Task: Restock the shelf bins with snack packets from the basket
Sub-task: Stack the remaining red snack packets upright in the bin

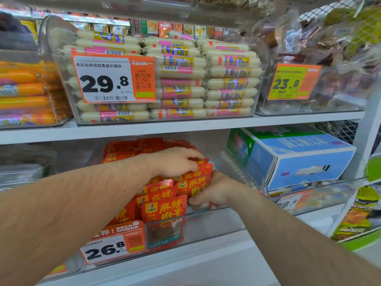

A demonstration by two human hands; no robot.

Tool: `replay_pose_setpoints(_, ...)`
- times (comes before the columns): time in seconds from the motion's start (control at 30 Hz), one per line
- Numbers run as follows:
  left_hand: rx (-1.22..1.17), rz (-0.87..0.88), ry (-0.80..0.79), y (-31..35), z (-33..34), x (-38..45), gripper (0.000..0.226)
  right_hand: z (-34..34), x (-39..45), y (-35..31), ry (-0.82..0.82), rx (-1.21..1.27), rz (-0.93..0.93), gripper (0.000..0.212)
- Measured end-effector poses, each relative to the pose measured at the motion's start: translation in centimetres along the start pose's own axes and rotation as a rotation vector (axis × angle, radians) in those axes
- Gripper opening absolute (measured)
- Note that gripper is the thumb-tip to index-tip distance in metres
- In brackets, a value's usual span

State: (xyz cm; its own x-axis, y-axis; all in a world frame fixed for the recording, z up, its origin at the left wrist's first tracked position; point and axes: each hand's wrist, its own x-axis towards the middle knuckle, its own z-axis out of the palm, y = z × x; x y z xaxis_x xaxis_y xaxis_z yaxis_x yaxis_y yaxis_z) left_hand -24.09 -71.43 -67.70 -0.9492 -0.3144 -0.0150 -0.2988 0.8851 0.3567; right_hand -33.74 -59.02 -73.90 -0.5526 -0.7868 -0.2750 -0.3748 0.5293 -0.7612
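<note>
In the lower centre, a clear shelf bin [206, 221] holds red snack packets [162, 207]. The right hand [214, 193] grips a bundle from below; the left hand [175, 162] curls over its top. White sausages [231, 83] fill the upper bin.

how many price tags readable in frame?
4: white-and-orange 29.8 tag on the sausage bin, orange-yellow 23.8 tag upper right, 26.8 tag lower bin front, partly hidden tag lower right. Others may be hidden.

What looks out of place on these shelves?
The blue and green carton in the clear bin on the lower shelf, right of the red packets. It lies at an angle with its printing upside down, one big box among bins otherwise filled with loose snacks.
</note>
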Motion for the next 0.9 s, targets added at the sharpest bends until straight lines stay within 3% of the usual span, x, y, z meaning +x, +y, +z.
replay_pose_setpoints(0.13, 0.051, 0.01, 0.028, -0.8, 0.1, -0.3, 0.042, -0.1, 0.6, -0.1, -0.056, 0.0, 0.028, 0.046)
replay_pose_setpoints(0.23, 0.099, 0.042, 0.068, -1.4, 0.4, -0.4, 0.04, -0.2, 1.1, 0.2, -0.058, 0.085, -0.025, 0.062)
replay_pose_setpoints(0.33, 0.072, 0.041, 0.131, -1.7, 0.8, -0.4, 0.035, 0.2, 1.0, -0.1, -0.076, 0.071, -0.046, 0.059)
replay_pose_setpoints(0.4, 0.078, 0.04, 0.164, -1.7, 1.0, -0.4, 0.034, 0.5, 1.1, -0.1, -0.088, 0.057, -0.04, 0.068)
replay_pose_setpoints(0.47, 0.082, 0.034, 0.137, -1.5, 0.9, -0.6, 0.048, 0.8, 1.6, 0.2, -0.076, 0.074, -0.04, 0.089)
replay_pose_setpoints(0.6, 0.245, -0.003, -0.045, -1.2, 0.7, -0.6, 0.099, 0.8, 1.7, 0.6, -0.035, 0.074, -0.027, 0.094)
replay_pose_setpoints(0.83, 0.395, -0.083, -0.061, -0.2, 1.0, 0.2, 0.097, 1.0, 1.3, 0.4, -0.036, -0.038, -0.032, 0.119)
replay_pose_setpoints(0.9, 0.392, -0.086, -0.055, 0.0, 1.0, 0.2, 0.095, 1.0, 1.3, 0.3, -0.068, -0.075, -0.017, 0.115)
